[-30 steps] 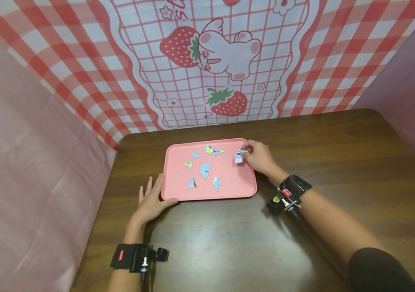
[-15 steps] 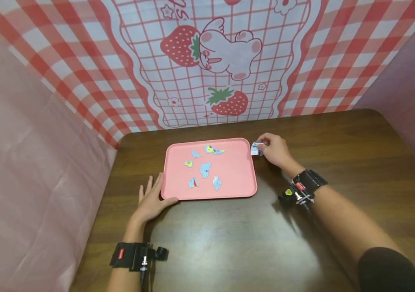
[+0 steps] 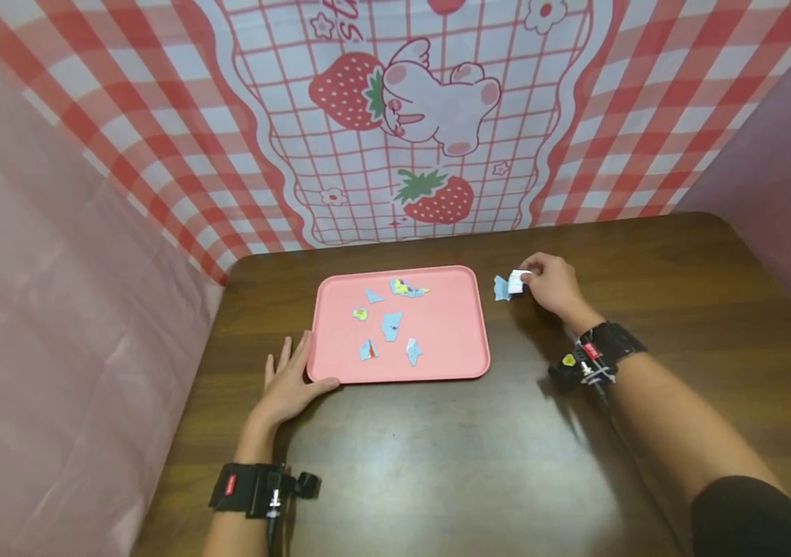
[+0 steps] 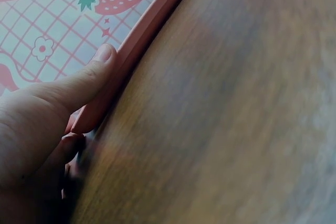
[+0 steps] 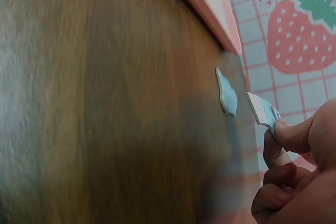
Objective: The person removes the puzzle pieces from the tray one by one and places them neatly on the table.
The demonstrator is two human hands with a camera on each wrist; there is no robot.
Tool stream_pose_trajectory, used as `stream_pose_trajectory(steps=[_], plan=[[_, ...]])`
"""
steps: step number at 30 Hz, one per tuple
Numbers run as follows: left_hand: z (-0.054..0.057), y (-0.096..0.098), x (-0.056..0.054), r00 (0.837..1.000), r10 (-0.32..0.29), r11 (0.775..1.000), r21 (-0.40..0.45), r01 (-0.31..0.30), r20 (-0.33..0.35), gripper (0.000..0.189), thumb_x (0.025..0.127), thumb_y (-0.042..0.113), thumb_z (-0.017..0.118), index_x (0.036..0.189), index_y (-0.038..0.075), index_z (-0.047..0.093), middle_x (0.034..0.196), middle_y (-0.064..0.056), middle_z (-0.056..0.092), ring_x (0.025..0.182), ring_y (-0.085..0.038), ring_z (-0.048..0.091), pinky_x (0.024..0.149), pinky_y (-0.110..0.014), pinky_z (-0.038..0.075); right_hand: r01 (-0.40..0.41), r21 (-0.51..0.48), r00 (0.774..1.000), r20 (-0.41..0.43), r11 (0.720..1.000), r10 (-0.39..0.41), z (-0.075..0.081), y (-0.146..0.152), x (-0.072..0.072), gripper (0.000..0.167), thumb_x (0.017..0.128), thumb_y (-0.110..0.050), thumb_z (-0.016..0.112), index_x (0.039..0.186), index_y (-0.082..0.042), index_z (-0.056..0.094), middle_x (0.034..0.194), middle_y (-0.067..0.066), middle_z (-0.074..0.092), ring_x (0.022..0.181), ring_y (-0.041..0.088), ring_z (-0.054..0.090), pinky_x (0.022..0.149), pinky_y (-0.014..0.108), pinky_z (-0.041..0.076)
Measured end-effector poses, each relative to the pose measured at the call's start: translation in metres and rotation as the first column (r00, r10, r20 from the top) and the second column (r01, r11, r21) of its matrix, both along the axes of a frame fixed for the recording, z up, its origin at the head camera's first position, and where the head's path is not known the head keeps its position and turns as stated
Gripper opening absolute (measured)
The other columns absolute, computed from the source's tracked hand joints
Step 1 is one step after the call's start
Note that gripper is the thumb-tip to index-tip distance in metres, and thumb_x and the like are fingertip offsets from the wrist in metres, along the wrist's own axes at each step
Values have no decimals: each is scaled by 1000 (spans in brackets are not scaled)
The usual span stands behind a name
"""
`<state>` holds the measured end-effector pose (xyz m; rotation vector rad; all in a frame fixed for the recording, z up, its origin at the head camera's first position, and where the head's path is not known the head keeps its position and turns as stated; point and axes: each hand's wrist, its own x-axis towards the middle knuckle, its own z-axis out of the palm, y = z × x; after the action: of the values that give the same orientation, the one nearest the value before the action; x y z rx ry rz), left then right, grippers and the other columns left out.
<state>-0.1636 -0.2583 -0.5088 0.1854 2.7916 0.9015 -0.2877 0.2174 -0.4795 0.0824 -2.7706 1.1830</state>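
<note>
My right hand (image 3: 554,285) pinches a small, pale puzzle piece (image 3: 516,281) between thumb and fingertips, off the tray's right side. In the right wrist view the held puzzle piece (image 5: 260,109) is thin and tilted above the table. Just left of it, a light blue puzzle piece (image 3: 502,288) lies on the wood, apart from the tray. My left hand (image 3: 289,388) rests at the near left corner of the pink tray (image 3: 451,340), fingers straight along its side and thumb at the front rim. In the left wrist view the thumb (image 4: 92,77) touches the tray's rim (image 4: 142,38).
Several irregular pieces lie spread on the tray, among them a blue one (image 3: 391,326) and a yellow-patterned one (image 3: 407,288). The brown wooden table (image 3: 395,464) ends at a red checked cloth (image 3: 367,193) with strawberries. Pink cloth (image 3: 54,309) hangs at the left.
My right hand has moved right, from over the tray to beyond its right edge. A light blue puzzle piece now shows on the table there. The left hand has stayed put.
</note>
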Motion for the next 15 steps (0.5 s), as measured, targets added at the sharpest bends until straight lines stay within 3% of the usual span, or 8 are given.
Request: stream_pose_trajectory(steps=[9, 15], plan=[[-1, 0, 0, 1000, -2, 1000, 5, 2, -13, 110, 86, 62, 71, 164, 15, 10, 169, -6, 11, 154, -31, -8, 116, -60, -14, 14, 58, 999, 38, 998, -17, -5, 9, -3, 13, 93, -4, 64, 101, 5, 69, 92, 24, 69, 87, 40, 61, 81, 52, 45], [0, 0, 0, 1000, 2, 1000, 3, -1, -13, 109, 86, 60, 72, 164, 13, 11, 169, -7, 11, 154, -32, -8, 116, -60, -15, 17, 79, 996, 88, 997, -24, -8, 11, -6, 17, 93, -6, 63, 104, 5, 69, 103, 27, 69, 97, 44, 60, 88, 56, 45]])
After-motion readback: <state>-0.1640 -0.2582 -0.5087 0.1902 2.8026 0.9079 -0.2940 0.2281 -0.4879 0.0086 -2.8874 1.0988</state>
